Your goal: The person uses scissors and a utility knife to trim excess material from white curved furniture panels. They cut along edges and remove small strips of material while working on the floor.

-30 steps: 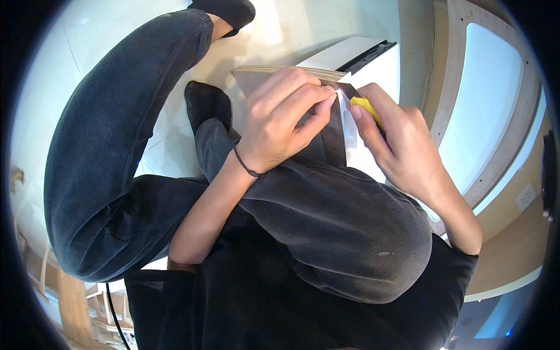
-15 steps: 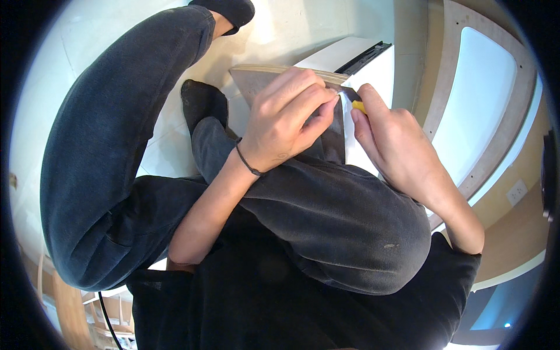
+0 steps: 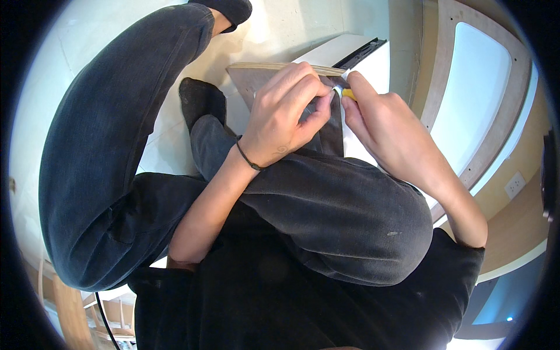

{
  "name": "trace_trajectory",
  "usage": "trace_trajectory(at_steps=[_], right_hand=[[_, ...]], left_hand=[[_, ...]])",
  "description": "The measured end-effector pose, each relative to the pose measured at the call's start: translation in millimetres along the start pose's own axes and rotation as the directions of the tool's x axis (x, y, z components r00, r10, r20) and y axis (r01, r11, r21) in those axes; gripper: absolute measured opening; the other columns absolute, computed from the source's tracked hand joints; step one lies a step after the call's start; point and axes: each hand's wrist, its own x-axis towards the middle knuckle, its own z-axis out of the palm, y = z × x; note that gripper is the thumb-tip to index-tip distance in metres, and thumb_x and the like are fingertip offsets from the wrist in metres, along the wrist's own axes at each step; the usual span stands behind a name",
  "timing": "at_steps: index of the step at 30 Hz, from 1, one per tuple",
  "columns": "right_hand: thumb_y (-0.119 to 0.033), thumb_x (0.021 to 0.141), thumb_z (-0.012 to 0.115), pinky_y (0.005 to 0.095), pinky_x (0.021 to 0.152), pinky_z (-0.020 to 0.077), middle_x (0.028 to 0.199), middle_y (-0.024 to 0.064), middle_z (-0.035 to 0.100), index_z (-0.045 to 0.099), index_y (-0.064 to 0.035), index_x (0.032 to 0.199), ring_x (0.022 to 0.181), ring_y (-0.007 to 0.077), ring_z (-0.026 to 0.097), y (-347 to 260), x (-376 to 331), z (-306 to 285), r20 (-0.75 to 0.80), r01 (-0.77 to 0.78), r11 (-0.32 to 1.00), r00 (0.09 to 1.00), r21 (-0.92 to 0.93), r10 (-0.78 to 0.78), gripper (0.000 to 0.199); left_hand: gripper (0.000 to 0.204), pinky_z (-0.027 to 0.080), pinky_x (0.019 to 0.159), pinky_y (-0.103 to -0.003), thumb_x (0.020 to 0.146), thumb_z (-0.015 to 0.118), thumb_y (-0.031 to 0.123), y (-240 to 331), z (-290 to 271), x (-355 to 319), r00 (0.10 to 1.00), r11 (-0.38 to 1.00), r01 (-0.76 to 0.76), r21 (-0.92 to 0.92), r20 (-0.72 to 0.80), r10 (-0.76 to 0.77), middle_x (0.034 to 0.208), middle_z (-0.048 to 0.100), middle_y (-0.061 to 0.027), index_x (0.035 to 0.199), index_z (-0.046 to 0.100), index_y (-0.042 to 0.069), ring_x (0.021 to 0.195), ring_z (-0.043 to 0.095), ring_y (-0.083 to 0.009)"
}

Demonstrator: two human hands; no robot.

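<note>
My right hand (image 3: 385, 119) is closed around a yellow-handled utility knife (image 3: 349, 94), most of which my fingers cover. The knife's tip end lies by the right end of a layered plywood board (image 3: 248, 79). My left hand (image 3: 286, 111) is closed in a pinch at that same end, on a small white strip (image 3: 336, 91), with thumb and forefinger together. The two hands are a short gap apart. Behind my left hand, much of the board is hidden. The board rests above my bent leg (image 3: 344, 210).
A white box-like panel (image 3: 326, 49) with a black rail (image 3: 359, 53) stands behind the board. At the right is a framed pale panel (image 3: 472, 93), with a wall socket (image 3: 515, 184) near it. A black cable (image 3: 105, 318) hangs at the lower left.
My right hand has moved up and left with the utility knife, bringing it closer to my left fingers and the board's end. My left hand stays nearly in place.
</note>
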Motion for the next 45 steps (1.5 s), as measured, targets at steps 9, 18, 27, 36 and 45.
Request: trace_trajectory(at_steps=[9,18,27,36,45], right_hand=[[-0.013,0.104,0.051,0.0452,0.054,0.0478,0.062,0.0207,0.058,0.047,0.0007,0.108,0.059,0.0396,0.065,-3.1,-6.6,10.0,-0.154,-0.018,0.999,0.988,-0.029,0.014,0.015],[-0.016,0.105,0.051,0.0391,0.052,0.0459,0.060,0.0143,0.056,0.052,-0.0002,0.108,0.053,0.0292,0.063,0.1,-20.0,2.2,-0.189,0.004,0.996,0.982,0.084,0.012,0.016],[-0.017,0.101,0.052,0.0474,0.054,0.0530,0.054,0.0159,0.059,0.050,-0.0009,0.102,0.055,0.0387,0.066,-0.8,-12.6,2.3,-0.122,0.031,0.998,0.992,0.051,-0.025,0.017],[-0.015,0.102,0.053,0.0442,0.051,0.0487,0.054,0.0154,0.055,0.053,-0.0004,0.104,0.051,0.0353,0.063,-9.5,-13.7,8.8,-0.132,0.009,0.990,0.991,-0.137,-0.028,0.015],[-0.015,0.103,0.051,0.0454,0.053,0.0488,0.055,0.0168,0.055,0.050,0.0004,0.105,0.054,0.0371,0.064,-13.6,-12.0,6.0,-0.104,0.036,0.983,0.993,-0.178,-0.055,0.015]], left_hand=[[0.015,0.051,0.066,-0.037,0.077,0.069,0.001,5.9,-5.2,14.3,0.997,0.979,-0.078,0.186,0.013,0.077,0.085,0.052,-0.0103,0.085,0.057,0.002,0.078,0.058,-0.0281],[0.009,0.049,0.062,-0.038,0.075,0.068,0.000,2.5,-3.3,14.5,0.994,0.978,-0.086,0.191,-0.049,0.097,0.077,0.055,-0.0098,0.079,0.060,0.001,0.068,0.058,-0.0279],[0.010,0.051,0.064,-0.039,0.081,0.066,0.006,10.7,-10.9,13.2,0.998,0.974,-0.013,0.226,0.062,-0.001,0.081,0.058,-0.0104,0.083,0.056,0.002,0.073,0.061,-0.0292],[0.013,0.047,0.060,-0.040,0.082,0.065,0.002,13.7,-10.2,7.8,0.999,0.983,0.023,0.184,0.043,-0.031,0.077,0.052,-0.0133,0.082,0.052,0.000,0.068,0.057,-0.0322],[0.014,0.051,0.066,-0.040,0.082,0.066,0.002,3.5,-14.0,4.2,0.996,0.993,-0.026,0.112,0.088,0.016,0.082,0.056,-0.0147,0.083,0.052,0.000,0.075,0.060,-0.0321]])
